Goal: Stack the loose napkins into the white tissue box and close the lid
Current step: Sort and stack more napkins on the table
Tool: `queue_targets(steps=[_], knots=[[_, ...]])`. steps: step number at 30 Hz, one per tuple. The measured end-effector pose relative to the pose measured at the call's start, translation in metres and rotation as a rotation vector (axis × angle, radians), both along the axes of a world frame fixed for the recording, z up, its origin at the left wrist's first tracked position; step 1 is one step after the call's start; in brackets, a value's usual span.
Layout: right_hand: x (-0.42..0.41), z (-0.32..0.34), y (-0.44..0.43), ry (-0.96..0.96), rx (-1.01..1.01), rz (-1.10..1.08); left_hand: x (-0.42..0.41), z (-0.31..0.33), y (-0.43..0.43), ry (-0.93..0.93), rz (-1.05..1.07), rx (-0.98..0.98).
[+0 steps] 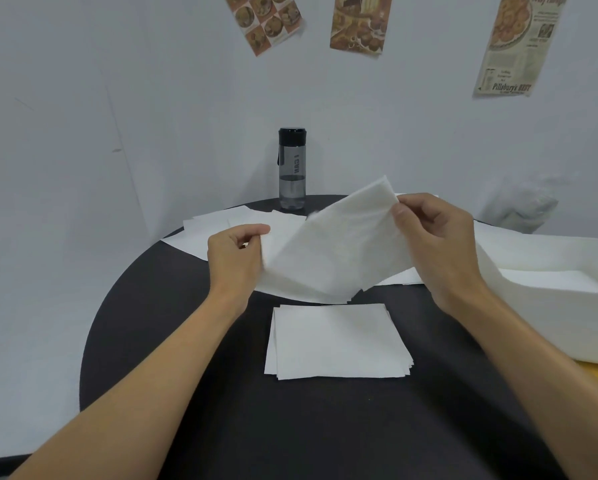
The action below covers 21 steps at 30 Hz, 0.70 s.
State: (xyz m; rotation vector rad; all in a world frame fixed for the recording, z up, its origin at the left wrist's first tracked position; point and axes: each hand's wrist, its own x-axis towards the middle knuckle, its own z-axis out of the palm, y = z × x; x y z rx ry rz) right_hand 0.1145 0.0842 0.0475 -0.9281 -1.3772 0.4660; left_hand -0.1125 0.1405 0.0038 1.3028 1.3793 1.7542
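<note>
Squarely over a round black table (186, 341) by a pale wall (117, 98), left fingers (256, 231) and right fingers (404, 218) pinch one napkin (335, 251).

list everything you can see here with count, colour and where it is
held napkin: one, white, lifted between both hands
napkin stack: one, white, near centre of table
loose napkins: several, white, spread along the far side
bottle: one, smoky grey, black cap, upright at far edge
table: one, black, round
tissue box: one, white, right side, partly cut off
posters: three, brownish food prints, on wall
left hand: one, pinches held napkin's left edge
right hand: one, pinches its upper corner
</note>
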Motion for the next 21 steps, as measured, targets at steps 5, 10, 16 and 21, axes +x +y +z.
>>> queue_targets(steps=[5, 10, 16, 21], knots=[[0.004, 0.009, -0.002, 0.040, 0.053, -0.029, -0.008, -0.001, 0.004, -0.075, 0.006, -0.044], [0.011, 0.023, -0.011, 0.020, -0.109, 0.214, -0.011, 0.013, -0.005, -0.133, -0.120, -0.054], [0.003, 0.008, -0.014, -0.517, -0.491, 0.499, -0.011, 0.022, -0.017, -0.178, -0.308, 0.005], [-0.017, -0.016, -0.004, -0.805, -0.455, 0.409, -0.007, 0.023, -0.022, -0.098, -0.294, 0.107]])
